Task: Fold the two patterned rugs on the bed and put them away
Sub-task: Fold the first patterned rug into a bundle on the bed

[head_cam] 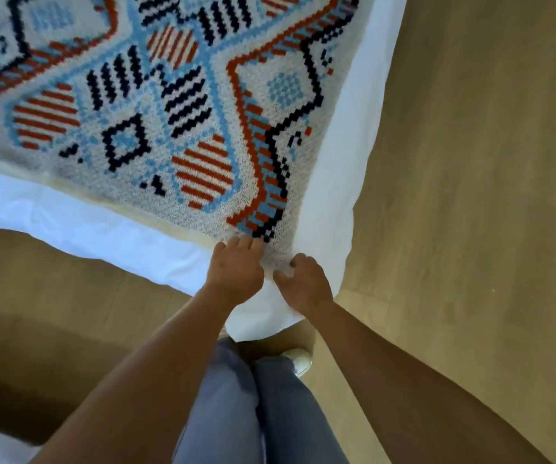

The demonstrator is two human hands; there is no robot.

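Both hands meet side by side at the near corner of the bed: the right hand [303, 283] pinches the rug's corner between thumb and curled fingers, while the left hand [236, 269] bends its fingers onto the hem, pinching or only pressing I cannot tell. The bed [336, 162], in a white sheet, carries the patterned rug [169, 128] spread flat almost to its edges. The rug looks thick, soft and floppy, probably fairly heavy, not slippery; corners and hem give the surest hold for folding.
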